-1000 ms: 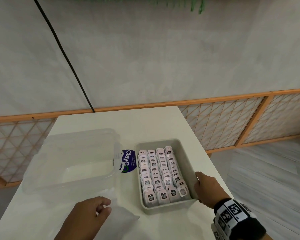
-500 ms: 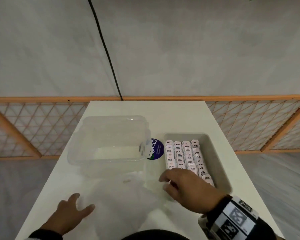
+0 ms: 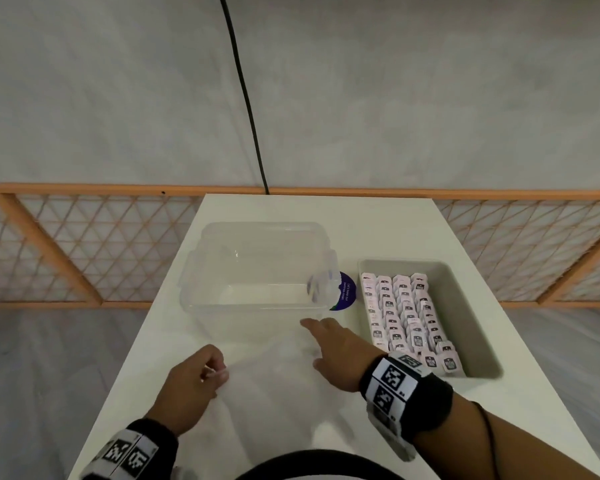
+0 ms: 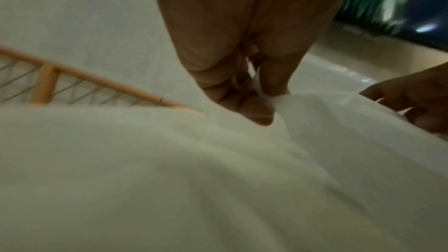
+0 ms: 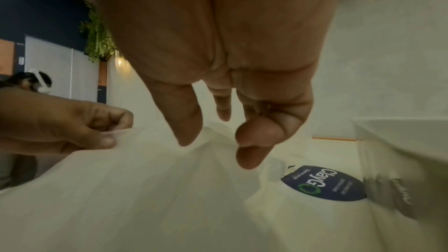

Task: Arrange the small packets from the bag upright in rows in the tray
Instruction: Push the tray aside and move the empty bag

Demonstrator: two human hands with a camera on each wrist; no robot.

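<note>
A thin clear plastic bag (image 3: 274, 386) lies flat on the white table near me. My left hand (image 3: 201, 375) pinches its left edge (image 4: 278, 101) between thumb and fingers. My right hand (image 3: 329, 344) hovers over the bag's far right part with fingers loosely extended, holding nothing (image 5: 218, 141). The grey tray (image 3: 471, 306) stands to the right, filled with rows of small pink-white packets (image 3: 406, 313) standing upright. No packets show inside the bag.
An empty clear plastic bin (image 3: 257, 271) stands just beyond the bag, left of the tray. A round blue sticker (image 3: 345, 296) lies between bin and tray. The table's right edge runs close to the tray; an orange lattice fence stands behind.
My right hand left the tray's near corner and moved left over the bag. My left hand went from resting flat on the bag to pinching its edge. The view swung to the left.
</note>
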